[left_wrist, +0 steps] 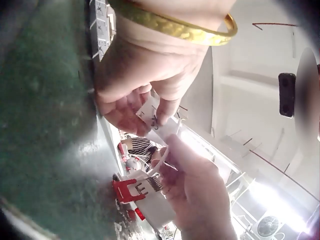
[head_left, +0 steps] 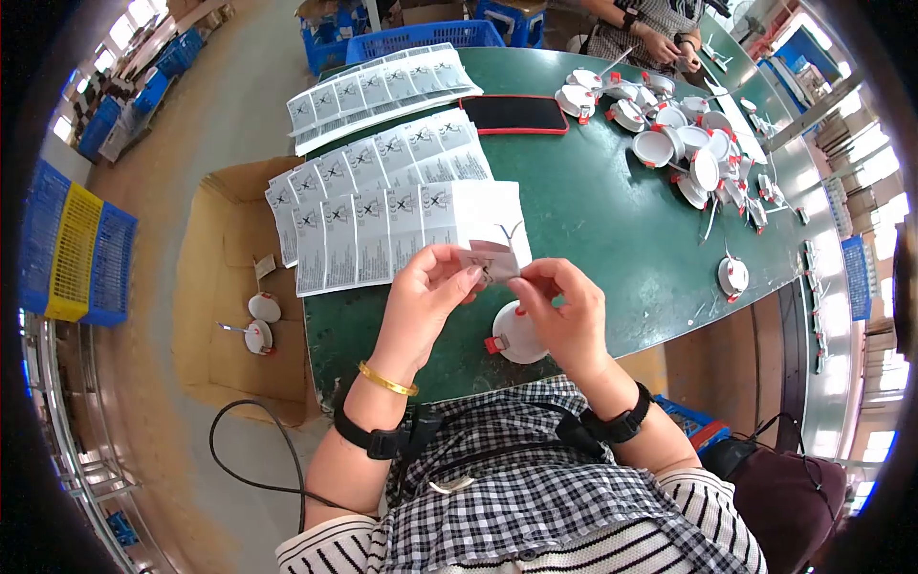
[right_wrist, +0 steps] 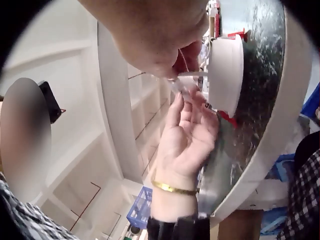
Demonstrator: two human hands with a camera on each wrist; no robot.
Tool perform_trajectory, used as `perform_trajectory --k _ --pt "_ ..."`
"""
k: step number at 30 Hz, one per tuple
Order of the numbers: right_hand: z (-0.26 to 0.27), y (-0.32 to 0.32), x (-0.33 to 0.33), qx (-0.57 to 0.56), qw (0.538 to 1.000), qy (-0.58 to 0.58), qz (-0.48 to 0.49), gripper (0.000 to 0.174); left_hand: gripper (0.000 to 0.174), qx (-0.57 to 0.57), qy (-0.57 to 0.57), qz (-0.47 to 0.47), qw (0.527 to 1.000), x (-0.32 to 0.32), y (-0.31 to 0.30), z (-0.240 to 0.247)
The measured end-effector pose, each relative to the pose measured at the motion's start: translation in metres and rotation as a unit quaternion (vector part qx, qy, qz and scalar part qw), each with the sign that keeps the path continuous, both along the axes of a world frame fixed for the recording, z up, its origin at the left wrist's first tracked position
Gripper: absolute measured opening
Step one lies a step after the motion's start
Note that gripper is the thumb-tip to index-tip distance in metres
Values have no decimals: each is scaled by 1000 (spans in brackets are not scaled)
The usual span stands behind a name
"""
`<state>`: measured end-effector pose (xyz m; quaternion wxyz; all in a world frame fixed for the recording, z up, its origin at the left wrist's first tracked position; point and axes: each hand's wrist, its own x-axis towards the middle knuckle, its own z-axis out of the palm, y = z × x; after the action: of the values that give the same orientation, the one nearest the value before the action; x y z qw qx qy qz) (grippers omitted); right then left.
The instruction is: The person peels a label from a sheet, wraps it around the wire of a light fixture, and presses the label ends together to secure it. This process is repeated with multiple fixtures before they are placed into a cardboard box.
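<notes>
Between my two hands is a small white printed label (head_left: 491,260), partly folded. My left hand (head_left: 432,287) pinches its left side between thumb and fingers. At its right edge, the thumb and fingers of my right hand (head_left: 571,311) pinch it too. A round white downlight (head_left: 516,337) with red clips stands on the table just below my right hand, which partly covers it. In the left wrist view a white cable (left_wrist: 161,161) runs up from the downlight to the fingers. Fingertips hide part of the label in both wrist views.
Sheets of printed labels (head_left: 373,234) lie on the green table (head_left: 535,72) to the left. A red-edged phone (head_left: 513,114) lies behind them. Many downlights (head_left: 703,167) pile up at the right. A cardboard box (head_left: 225,368) stands left of the table. Another person's hands (head_left: 660,46) work across it.
</notes>
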<state>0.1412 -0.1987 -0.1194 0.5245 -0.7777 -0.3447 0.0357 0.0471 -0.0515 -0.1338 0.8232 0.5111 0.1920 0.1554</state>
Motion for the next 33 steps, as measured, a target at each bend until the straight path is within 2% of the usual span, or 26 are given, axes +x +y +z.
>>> perform_trajectory --k 5,10,12,16,26,28,33 --pt "-2 -23 8 42 989 139 29 12 17 17 14 -2 1000 -8 -9 -2" --pt "-4 -34 9 42 988 140 44 11 13 27 26 2 999 -6 -17 -7" --pt "-3 -36 9 46 985 163 41 11 13 -21 -15 7 1000 -4 -19 -7" --pt "-5 -39 10 57 980 184 52 10 10 -28 -24 -32 999 -4 -17 -11" --pt "-3 -45 7 75 969 223 74 10 11 22 -23 19 999 0 -30 -6" --pt "-4 -45 6 107 957 257 87 10 10 34 -37 27 998 0 -32 -8" --pt "-8 -50 7 115 952 270 86 10 8 29 -44 6 999 0 -33 -3"
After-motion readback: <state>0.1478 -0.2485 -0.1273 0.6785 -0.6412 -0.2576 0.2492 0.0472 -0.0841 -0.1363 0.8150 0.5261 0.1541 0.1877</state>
